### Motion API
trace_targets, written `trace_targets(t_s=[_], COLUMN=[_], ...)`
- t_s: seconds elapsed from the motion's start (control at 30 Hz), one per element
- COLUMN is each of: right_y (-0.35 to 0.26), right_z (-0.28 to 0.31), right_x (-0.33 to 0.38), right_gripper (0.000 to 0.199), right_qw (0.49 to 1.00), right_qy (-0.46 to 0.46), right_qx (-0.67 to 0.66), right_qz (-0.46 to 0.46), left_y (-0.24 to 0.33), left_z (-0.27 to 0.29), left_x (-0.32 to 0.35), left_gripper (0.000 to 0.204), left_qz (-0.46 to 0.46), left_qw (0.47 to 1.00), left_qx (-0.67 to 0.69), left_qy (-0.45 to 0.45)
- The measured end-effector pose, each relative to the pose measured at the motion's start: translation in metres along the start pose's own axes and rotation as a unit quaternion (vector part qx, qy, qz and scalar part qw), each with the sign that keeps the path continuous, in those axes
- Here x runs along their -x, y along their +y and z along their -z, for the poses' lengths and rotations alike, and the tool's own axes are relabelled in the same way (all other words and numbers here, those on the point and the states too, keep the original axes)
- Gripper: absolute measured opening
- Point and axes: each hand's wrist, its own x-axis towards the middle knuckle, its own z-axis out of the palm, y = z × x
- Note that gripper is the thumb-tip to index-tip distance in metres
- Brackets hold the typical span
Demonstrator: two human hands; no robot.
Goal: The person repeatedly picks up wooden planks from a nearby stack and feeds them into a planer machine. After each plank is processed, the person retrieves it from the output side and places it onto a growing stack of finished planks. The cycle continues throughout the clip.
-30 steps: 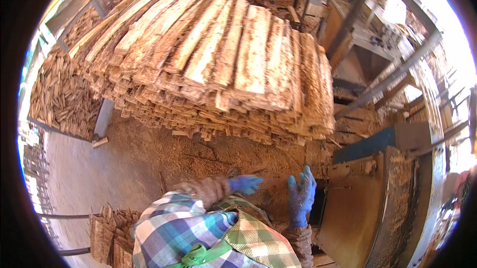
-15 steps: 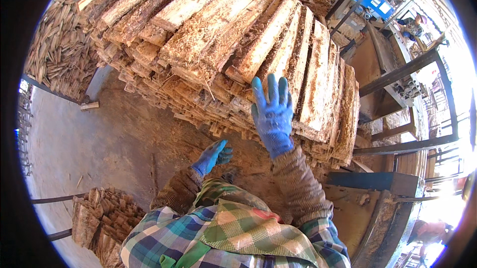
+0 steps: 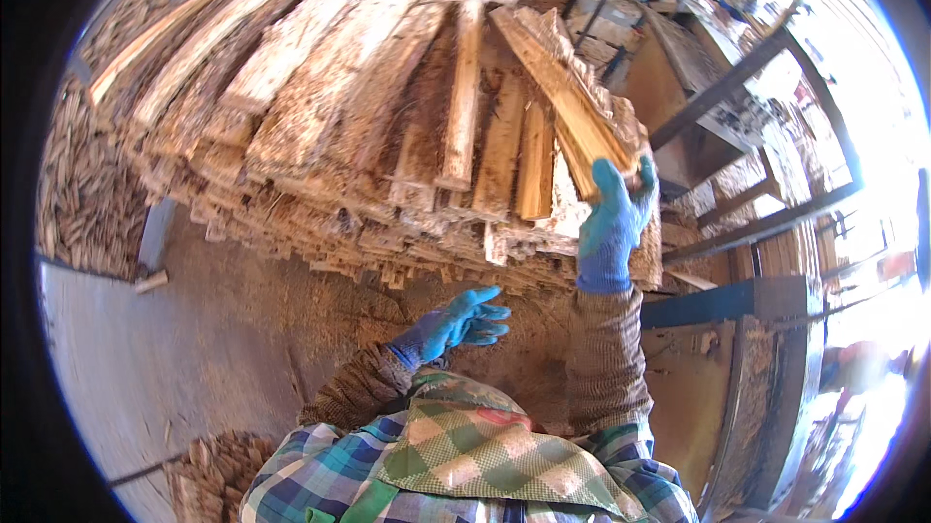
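Blue gloves cover both our hands, and our right hand (image 3: 613,222) is raised to the near right corner of the big stack of rough-sawn slabs (image 3: 369,126), its fingers and thumb clamped round the near end of one long slab (image 3: 558,87). That slab lies tilted across the top of the stack, its far end pointing up and to the left over the other boards and its near end lifted clear at the stack's right edge, where our glove holds it. Our left hand (image 3: 456,322) hangs lower and nearer to us, below the front edge of the stack, with the fingers spread apart and closed on nothing; it touches no wood. The boards in the stack are bark-edged and uneven, laid in many layers with their cut ends towards us. Under our left hand the ground (image 3: 242,348) is covered in sawdust and chips. A second heap of short offcuts (image 3: 82,184) lies past the stack's left edge, and another small pile of offcuts (image 3: 208,475) sits at the lower left beside our plaid sleeve. A blue steel frame (image 3: 737,300) runs along the right, just beside our right forearm, with a dark steel beam (image 3: 747,72) slanting above it past the stack's right side.
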Motion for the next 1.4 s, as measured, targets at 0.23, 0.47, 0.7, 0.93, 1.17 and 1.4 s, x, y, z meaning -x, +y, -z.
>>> trace_targets(t_s=[0.23,0.47,0.7,0.93,1.17,1.4], right_y=[-0.060,-0.130,-0.192,-0.181,-0.180,-0.221], right_z=[0.158,0.290,0.356,0.379,0.427,0.435], right_x=[0.159,0.262,0.304,0.302,0.297,0.300], right_gripper=[0.067,0.087,0.123,0.107,0.048,0.031], right_qw=[0.986,0.946,0.871,0.948,0.795,0.684], right_qy=[0.121,0.042,0.032,0.298,0.586,0.708], right_qx=[0.036,0.276,0.472,0.033,0.142,0.173], right_qz=[-0.104,-0.168,-0.136,-0.107,-0.074,-0.013], left_y=[0.018,-0.057,-0.138,-0.249,-0.276,-0.284], left_z=[-0.099,-0.185,-0.317,-0.360,-0.353,-0.406], left_x=[-0.111,-0.126,-0.134,-0.199,-0.255,-0.292], left_gripper=[0.082,0.078,0.089,0.082,0.056,0.097], left_qz=[-0.082,-0.060,0.044,0.355,0.392,0.496], left_qw=[0.989,0.990,0.962,0.875,0.849,0.792], left_qx=[0.126,0.077,-0.007,-0.138,-0.220,-0.185], left_qy=[-0.012,-0.105,-0.268,-0.300,-0.278,-0.304])
